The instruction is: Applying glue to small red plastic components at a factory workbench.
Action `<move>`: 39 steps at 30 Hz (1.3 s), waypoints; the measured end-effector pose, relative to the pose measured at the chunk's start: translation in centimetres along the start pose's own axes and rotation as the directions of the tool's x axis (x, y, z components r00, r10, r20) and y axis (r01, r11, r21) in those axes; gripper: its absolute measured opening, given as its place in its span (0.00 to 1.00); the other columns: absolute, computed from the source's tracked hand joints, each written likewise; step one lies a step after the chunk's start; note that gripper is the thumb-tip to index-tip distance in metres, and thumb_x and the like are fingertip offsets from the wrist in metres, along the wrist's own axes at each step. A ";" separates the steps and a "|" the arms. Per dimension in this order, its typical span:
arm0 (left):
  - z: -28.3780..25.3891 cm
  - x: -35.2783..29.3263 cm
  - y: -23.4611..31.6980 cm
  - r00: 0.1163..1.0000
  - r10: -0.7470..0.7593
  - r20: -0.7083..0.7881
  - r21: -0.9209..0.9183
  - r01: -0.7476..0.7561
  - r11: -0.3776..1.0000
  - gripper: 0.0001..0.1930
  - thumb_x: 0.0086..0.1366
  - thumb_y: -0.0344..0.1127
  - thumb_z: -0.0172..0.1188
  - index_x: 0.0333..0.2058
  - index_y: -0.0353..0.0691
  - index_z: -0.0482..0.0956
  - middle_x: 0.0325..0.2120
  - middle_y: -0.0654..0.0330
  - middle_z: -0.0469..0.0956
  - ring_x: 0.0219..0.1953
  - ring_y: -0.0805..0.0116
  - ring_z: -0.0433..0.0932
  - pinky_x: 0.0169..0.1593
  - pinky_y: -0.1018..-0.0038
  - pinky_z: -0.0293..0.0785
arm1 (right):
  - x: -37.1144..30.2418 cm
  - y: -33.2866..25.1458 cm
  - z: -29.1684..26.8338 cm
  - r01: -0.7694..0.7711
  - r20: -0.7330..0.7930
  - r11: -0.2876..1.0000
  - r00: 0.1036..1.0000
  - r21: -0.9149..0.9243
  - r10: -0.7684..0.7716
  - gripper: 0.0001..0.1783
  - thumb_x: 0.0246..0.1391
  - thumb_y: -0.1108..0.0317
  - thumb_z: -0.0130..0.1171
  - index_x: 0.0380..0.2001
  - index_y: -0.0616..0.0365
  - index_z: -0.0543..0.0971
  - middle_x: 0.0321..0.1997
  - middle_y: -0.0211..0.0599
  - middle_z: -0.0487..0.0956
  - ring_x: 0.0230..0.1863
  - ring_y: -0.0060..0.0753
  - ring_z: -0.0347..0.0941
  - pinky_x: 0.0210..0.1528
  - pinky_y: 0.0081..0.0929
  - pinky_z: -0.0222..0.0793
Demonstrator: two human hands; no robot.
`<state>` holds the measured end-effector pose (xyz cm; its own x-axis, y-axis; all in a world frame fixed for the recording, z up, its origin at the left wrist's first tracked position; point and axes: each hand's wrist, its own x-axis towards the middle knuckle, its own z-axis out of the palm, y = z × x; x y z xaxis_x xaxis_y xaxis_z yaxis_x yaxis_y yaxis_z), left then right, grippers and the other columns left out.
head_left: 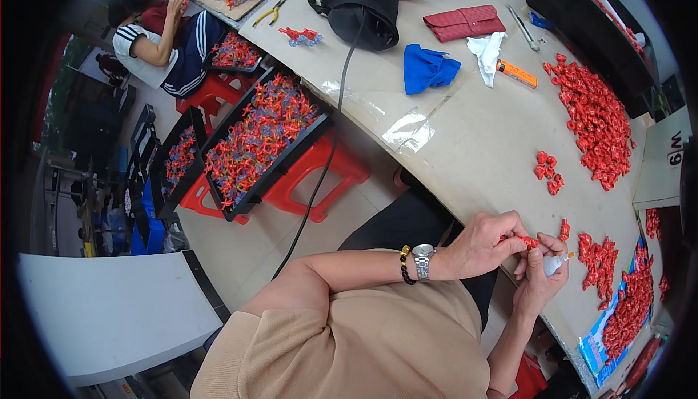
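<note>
Worktop (483,148), near edge: left hand (481,245) is pinching red piece (529,242), right hand (539,281) is gripping white bottle (553,264).

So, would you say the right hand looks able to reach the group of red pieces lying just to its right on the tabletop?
Probably yes: the red pieces lie close by with only tabletop between, though the right hand holds a white bottle, which might need setting down first.
</note>
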<state>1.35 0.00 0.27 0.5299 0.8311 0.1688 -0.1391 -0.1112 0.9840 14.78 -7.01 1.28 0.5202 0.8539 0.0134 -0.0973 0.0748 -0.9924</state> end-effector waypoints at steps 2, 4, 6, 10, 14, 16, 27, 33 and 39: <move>0.0 0.0 0.1 1.000 -0.013 0.007 -0.035 0.013 0.999 0.03 0.63 0.25 0.57 0.32 0.30 0.73 0.25 0.54 0.80 0.28 0.77 0.78 0.29 0.79 0.72 | 0.1 0.2 -0.5 -0.018 0.029 1.000 0.999 0.012 0.017 0.07 0.53 0.76 0.60 0.35 0.64 0.73 0.24 0.37 0.75 0.14 0.17 0.65 0.14 0.12 0.56; 0.0 -0.1 -0.1 1.000 -0.016 0.009 -0.038 0.016 0.999 0.03 0.63 0.25 0.57 0.32 0.30 0.73 0.24 0.54 0.80 0.27 0.77 0.77 0.29 0.79 0.72 | 0.2 0.3 -1.0 -0.038 0.057 0.999 0.998 0.022 0.037 0.07 0.53 0.76 0.59 0.34 0.63 0.73 0.24 0.37 0.75 0.14 0.17 0.65 0.14 0.12 0.55; 0.0 -0.1 -0.1 1.000 -0.020 0.012 -0.042 0.021 0.999 0.04 0.62 0.25 0.57 0.32 0.30 0.73 0.23 0.54 0.80 0.27 0.77 0.77 0.28 0.79 0.71 | 0.3 0.4 -1.3 -0.070 0.085 0.997 0.994 0.023 0.068 0.06 0.53 0.77 0.59 0.33 0.63 0.73 0.23 0.37 0.75 0.13 0.17 0.64 0.13 0.12 0.55; 0.0 0.1 0.3 1.000 0.024 0.004 0.006 -0.024 1.000 0.04 0.61 0.25 0.58 0.31 0.30 0.73 0.21 0.54 0.79 0.24 0.76 0.77 0.26 0.78 0.70 | 0.1 0.4 -0.7 -0.037 0.068 0.999 0.997 0.033 0.034 0.05 0.53 0.79 0.58 0.32 0.63 0.73 0.22 0.37 0.74 0.13 0.18 0.64 0.13 0.12 0.54; 0.2 0.2 0.1 0.997 0.081 -0.010 0.022 -0.081 0.997 0.04 0.59 0.24 0.59 0.29 0.31 0.73 0.20 0.54 0.78 0.22 0.72 0.77 0.26 0.77 0.71 | -0.2 0.5 -0.5 -0.004 0.037 1.000 0.999 0.023 0.003 0.04 0.53 0.79 0.57 0.31 0.63 0.72 0.22 0.36 0.73 0.13 0.17 0.64 0.13 0.12 0.54; 0.3 0.2 0.1 0.996 0.085 -0.013 0.019 -0.085 0.996 0.04 0.59 0.24 0.59 0.29 0.31 0.73 0.20 0.53 0.78 0.22 0.71 0.77 0.25 0.76 0.71 | -0.3 0.8 -0.6 0.018 0.035 1.000 0.999 0.015 -0.018 0.04 0.53 0.79 0.57 0.31 0.64 0.72 0.23 0.36 0.73 0.14 0.17 0.64 0.13 0.12 0.55; 0.3 0.4 -0.1 0.992 0.124 0.004 0.047 -0.124 0.991 0.04 0.59 0.26 0.59 0.28 0.31 0.74 0.21 0.53 0.79 0.22 0.69 0.78 0.26 0.75 0.72 | -0.3 0.8 -1.0 0.017 0.015 1.000 1.000 -0.017 -0.016 0.04 0.54 0.78 0.58 0.32 0.63 0.73 0.22 0.36 0.74 0.14 0.16 0.64 0.14 0.12 0.55; -0.2 0.4 0.3 0.998 0.014 0.055 0.049 -0.016 0.999 0.10 0.61 0.27 0.59 0.40 0.32 0.72 0.21 0.59 0.79 0.22 0.76 0.74 0.26 0.77 0.70 | 0.3 -0.4 -1.3 -0.035 -0.078 0.992 0.997 -0.120 0.026 0.05 0.54 0.76 0.59 0.34 0.64 0.74 0.21 0.36 0.77 0.14 0.15 0.64 0.15 0.10 0.54; -1.9 0.7 1.4 0.812 -0.489 0.319 -0.722 0.542 0.429 0.07 0.67 0.33 0.53 0.42 0.39 0.70 0.34 0.63 0.70 0.26 0.81 0.71 0.19 0.88 0.59 | 1.8 -1.6 -3.2 -0.110 -0.218 0.894 0.976 -0.434 0.014 0.07 0.55 0.73 0.59 0.35 0.64 0.76 0.22 0.34 0.77 0.14 0.13 0.63 0.15 0.11 0.54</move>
<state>-0.05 1.41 1.61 0.7653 0.5553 -0.3256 -0.3766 0.7965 0.4731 18.64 -7.22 2.53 0.6910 0.7223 -0.0277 0.2240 -0.2504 -0.9419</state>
